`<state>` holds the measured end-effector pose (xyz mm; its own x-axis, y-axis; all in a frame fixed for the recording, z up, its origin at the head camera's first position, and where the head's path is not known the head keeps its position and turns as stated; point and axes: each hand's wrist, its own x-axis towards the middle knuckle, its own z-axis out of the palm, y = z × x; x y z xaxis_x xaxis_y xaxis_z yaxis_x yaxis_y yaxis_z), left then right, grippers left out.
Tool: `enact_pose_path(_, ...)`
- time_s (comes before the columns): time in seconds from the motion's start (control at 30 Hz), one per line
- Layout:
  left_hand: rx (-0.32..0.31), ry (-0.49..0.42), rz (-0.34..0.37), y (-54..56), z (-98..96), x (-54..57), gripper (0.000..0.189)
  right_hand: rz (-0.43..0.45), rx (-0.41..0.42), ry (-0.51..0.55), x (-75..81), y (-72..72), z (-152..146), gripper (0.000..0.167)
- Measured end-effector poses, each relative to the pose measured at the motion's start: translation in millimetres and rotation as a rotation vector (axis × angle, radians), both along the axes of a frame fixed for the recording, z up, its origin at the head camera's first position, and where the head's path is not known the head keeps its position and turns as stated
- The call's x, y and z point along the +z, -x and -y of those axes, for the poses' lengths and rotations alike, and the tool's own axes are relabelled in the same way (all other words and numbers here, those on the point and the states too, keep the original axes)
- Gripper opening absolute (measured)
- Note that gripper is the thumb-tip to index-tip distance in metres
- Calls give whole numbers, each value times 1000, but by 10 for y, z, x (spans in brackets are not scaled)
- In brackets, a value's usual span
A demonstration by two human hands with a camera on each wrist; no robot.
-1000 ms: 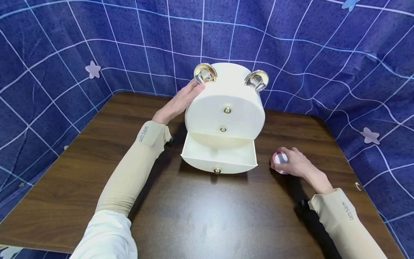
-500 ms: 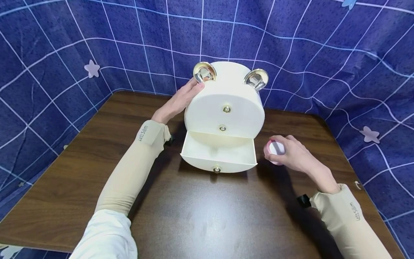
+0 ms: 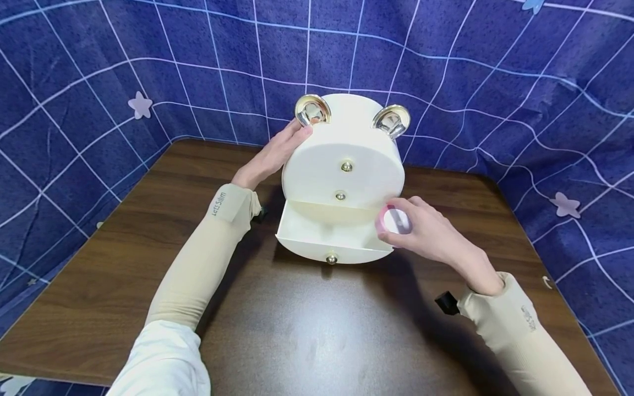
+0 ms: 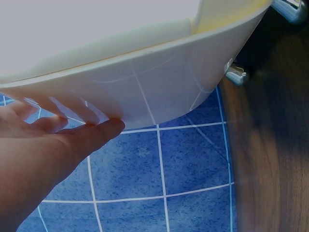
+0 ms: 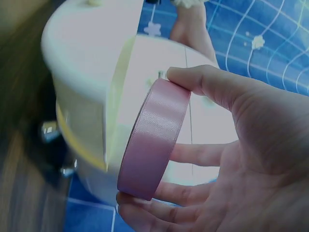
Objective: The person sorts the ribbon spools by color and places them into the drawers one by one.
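Observation:
A white rounded storage box (image 3: 317, 168) with two shiny metallic ears stands on the table. Its lowest drawer (image 3: 312, 226) is pulled out, and no contents show inside. My left hand (image 3: 278, 153) rests on the box's upper left side, just below the left ear (image 3: 313, 110). In the left wrist view its fingers (image 4: 96, 137) lie against the glossy side wall. My right hand (image 3: 430, 232) holds a roll of pink satin ribbon (image 5: 154, 140) between thumb and fingertips. In the head view the ribbon overlaps the drawer's right end.
A dark wood table (image 3: 297, 330) bears the box. Blue cloth (image 3: 208, 71) with white grid lines hangs behind and at both sides. The drawer's front with its round knob (image 3: 332, 259) juts toward me. A right ear (image 3: 392, 121) sticks up from the box top.
My right hand has lifted the ribbon roll off the table and carried it left to the drawer's right end. The left hand and the box have stayed in place.

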<state>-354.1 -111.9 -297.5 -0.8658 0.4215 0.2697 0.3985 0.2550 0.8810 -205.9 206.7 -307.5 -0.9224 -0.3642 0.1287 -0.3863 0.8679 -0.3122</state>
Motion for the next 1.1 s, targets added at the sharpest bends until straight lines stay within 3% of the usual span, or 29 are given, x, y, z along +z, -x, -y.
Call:
enact_pose_path(0.2,2,8,9,-20,4,2,52,-24,16,8,-85,39,256,66)
enact_pose_path(0.53,-3,-10,5,-13,4,3,52,-69,-28,-31,-203,42,610,66)
enact_pose_path(0.9,-20,-39,-1,3,0,-10,52,-145,-28,-95,-371,108,815,66)
enact_pose_path(1.1,-5,-16,4,16,-5,-14,52,-218,2,-80,-427,120,840,65)
